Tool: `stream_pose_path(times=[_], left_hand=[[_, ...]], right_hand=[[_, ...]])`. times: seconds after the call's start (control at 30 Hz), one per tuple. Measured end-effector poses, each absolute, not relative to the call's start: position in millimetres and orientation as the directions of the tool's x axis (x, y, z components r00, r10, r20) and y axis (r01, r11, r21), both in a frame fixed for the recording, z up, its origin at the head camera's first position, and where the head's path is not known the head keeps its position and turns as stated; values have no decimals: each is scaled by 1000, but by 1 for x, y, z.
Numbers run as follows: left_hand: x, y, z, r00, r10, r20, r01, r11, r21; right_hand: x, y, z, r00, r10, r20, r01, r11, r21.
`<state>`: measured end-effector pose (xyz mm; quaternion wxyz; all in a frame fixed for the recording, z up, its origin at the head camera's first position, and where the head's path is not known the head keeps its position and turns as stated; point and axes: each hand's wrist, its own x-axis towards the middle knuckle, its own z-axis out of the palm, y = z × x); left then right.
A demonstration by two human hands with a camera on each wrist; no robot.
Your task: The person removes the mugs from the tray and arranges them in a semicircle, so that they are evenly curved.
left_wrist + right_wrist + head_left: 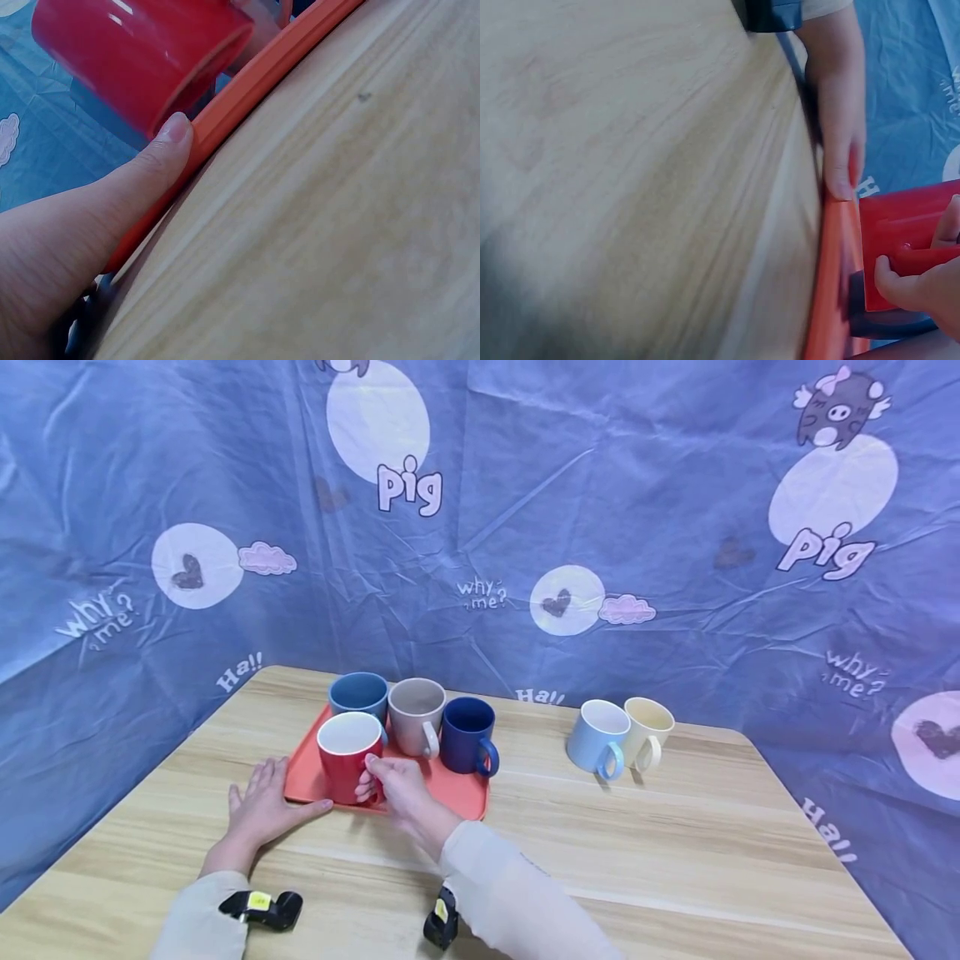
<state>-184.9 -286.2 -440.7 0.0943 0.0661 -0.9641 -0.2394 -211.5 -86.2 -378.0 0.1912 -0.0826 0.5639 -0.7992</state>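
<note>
Teal mug [360, 694], gray mug [411, 722], navy mug [463, 739] looked done, on the tray [461, 793]. Light blue mug [592, 739], cream mug [648, 733] stood off its right side, likely remaining. Right hand [405, 792] gripped red mug [347, 764] by its handle, over tray's near-left part; left hand [262, 806] spread, holding nothing, at that corner. Left wrist view showed red mug raised; head view didn't.

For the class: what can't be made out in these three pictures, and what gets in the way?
Head view: much of the handle of the red mug, covered by the right hand.
Head view: lower teal mug, behind the red mug.
Head view: part of the cream mug, behind the light blue mug.
Head view: writing on the left yellow label, too small.
Right wrist view: red mug's far end, cut off by the right edge.
</note>
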Motion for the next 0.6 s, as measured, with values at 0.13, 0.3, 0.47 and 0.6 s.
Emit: stream_pose_path(times=[0.13, 0.3, 0.47, 0.6], left_hand=[[-185, -286, -439, -974, -173, 143, -84, 872, 483], [-184, -285, -437, -976, -171, 133, -87, 871, 484], [-183, -285, -436, -977, -161, 137, -77, 875, 478], [-183, -285, -436, -979, -150, 137, -68, 877, 476]], right_hand=[[-210, -77, -368, -915, -400, -55, 192, -311, -931], [-208, -64, -357, -915, -402, -36, 183, -332, -926], [-207, -48, -346, -925, -378, -36, 175, -340, -924], [-210, -31, -337, -929, -369, -35, 170, -342, -924]])
